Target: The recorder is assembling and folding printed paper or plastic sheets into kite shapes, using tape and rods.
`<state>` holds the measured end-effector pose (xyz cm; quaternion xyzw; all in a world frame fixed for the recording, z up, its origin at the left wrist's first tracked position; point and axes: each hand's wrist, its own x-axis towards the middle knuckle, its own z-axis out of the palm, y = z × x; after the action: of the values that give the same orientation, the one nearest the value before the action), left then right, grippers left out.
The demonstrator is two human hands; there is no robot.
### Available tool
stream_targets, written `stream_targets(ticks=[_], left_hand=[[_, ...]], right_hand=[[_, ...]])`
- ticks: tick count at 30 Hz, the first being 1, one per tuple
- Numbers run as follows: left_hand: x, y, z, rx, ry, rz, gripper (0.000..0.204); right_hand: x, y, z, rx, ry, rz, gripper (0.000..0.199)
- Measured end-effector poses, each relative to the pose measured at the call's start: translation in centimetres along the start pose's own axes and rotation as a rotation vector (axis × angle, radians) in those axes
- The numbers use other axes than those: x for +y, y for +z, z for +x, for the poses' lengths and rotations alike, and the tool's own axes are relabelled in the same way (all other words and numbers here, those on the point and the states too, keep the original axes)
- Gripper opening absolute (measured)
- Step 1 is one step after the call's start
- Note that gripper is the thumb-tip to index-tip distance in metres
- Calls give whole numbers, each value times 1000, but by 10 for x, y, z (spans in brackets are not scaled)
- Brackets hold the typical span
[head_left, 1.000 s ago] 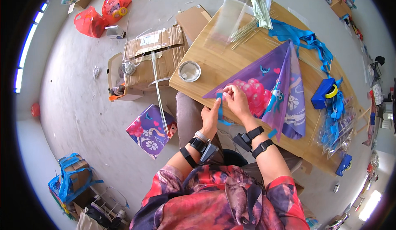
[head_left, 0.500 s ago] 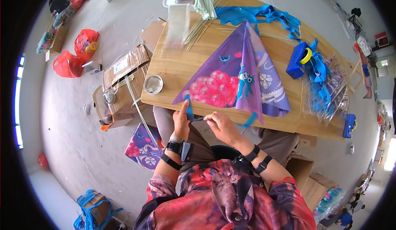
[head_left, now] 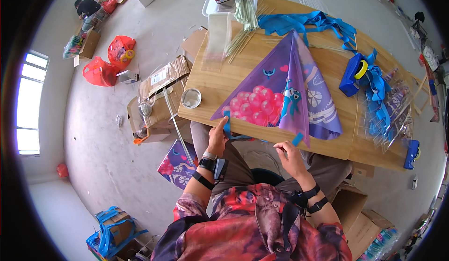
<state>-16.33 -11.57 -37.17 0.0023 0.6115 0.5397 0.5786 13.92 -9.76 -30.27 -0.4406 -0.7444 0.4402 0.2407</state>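
A purple printed kite-like sheet (head_left: pixel 255 90), folded along its right side, lies on the wooden table with its lower edge toward me. At its left corner my left hand (head_left: pixel 217 138) presses a blue ribbon (head_left: pixel 228 123) against the sheet, thumb and fingers closed. The ribbon runs from there along the table's front edge to the right. Near the sheet's lower right tip, my right hand (head_left: pixel 291 158) has its fingers curled together at the ribbon, whose short end (head_left: pixel 297 139) sticks up past the fingertips. The exact contact there is small and partly hidden.
A round tin (head_left: pixel 191 98) stands at the table's left edge. Thin sticks (head_left: pixel 241 41) and a heap of blue ribbon (head_left: pixel 308 22) lie at the back. To the right are a blue tape dispenser (head_left: pixel 348 80) and bagged sheets (head_left: pixel 388 111). Cardboard boxes (head_left: pixel 161 92) stand left.
My right hand has moved right along the ribbon, away from my left hand to the sheet's lower right tip. My left hand stays at the left corner. The whole view has shifted slightly.
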Motion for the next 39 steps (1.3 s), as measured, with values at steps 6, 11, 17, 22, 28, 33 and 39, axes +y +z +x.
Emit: stream_targets(ticks=[6, 11, 17, 22, 28, 33, 39], left_hand=[[-4, 0, 1, 0, 10, -8, 37], [-4, -9, -2, -12, 42, -4, 37], [-9, -1, 4, 12, 35, -27, 39], [-5, 11, -3, 43, 38, -23, 38], [-12, -16, 9, 1, 26, -43, 31], [-4, -2, 2, 11, 26, -49, 30], [-5, -3, 4, -23, 2, -23, 26]], right_hand=[[5, -7, -9, 29, 37, 14, 9], [7, -21, -5, 26, 50, 24, 10], [10, -74, 13, 157, 56, -90, 10], [62, -134, 28, 361, 90, -110, 13], [137, -203, 75, 748, 164, 145, 21], [169, -249, 109, 856, 334, 182, 19], [165, -280, 140, 868, 498, 319, 17]])
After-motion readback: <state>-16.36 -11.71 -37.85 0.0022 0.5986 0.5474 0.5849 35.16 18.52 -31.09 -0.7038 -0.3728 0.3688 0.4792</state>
